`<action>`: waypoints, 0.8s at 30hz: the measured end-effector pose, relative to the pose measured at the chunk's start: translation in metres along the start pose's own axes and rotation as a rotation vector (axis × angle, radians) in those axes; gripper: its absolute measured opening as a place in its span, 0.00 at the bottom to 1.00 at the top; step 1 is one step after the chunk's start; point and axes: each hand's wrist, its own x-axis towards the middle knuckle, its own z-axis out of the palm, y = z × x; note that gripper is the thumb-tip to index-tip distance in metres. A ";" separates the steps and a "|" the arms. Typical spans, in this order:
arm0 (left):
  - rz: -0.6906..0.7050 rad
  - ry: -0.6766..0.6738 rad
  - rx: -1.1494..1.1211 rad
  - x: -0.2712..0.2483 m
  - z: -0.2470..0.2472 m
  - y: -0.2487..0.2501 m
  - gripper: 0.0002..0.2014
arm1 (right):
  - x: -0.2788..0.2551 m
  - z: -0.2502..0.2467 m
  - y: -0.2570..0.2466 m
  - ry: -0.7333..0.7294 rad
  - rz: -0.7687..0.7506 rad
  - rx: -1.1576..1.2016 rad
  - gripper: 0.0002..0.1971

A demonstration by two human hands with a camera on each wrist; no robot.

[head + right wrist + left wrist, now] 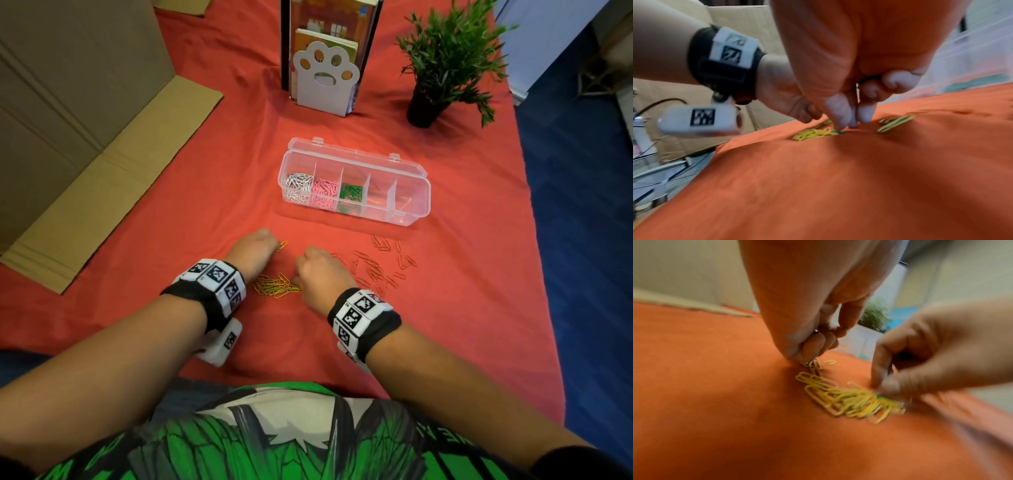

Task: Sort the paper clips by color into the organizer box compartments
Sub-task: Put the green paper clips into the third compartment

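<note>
The yellow paper clips lie in a loose heap on the red cloth, near the person and between both wrists, with one stray yellow clip a little farther off. A single green clip sits at the right edge of that heap. The right hand has its thumb and forefinger drawn narrow and pressed down onto it, though the blur leaves it unclear whether the clip is truly pinched yet. The left hand is curled, fingertips down at the far left end of the heap; it seems to nip some clips there, but I cannot tell for certain. To the right, red clips lie scattered on the cloth. Farther off stands the open organizer box, holding white, pink and green clips in its three left compartments, the two right ones bare. The step in hand looks like weeding the green stray from the yellows; next it calls for a clean lift of that one clip without dragging yellows along, then a carry to the green compartment.
</note>
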 end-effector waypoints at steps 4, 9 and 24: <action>-0.203 -0.107 -0.929 -0.007 -0.010 0.005 0.03 | -0.003 -0.004 -0.013 0.028 -0.024 -0.124 0.12; -0.251 -0.110 -1.132 -0.008 -0.020 0.007 0.10 | -0.002 -0.003 -0.014 -0.043 0.026 -0.135 0.14; -0.096 -0.221 -1.018 0.034 -0.019 0.132 0.07 | -0.017 -0.080 0.098 0.359 0.735 1.895 0.12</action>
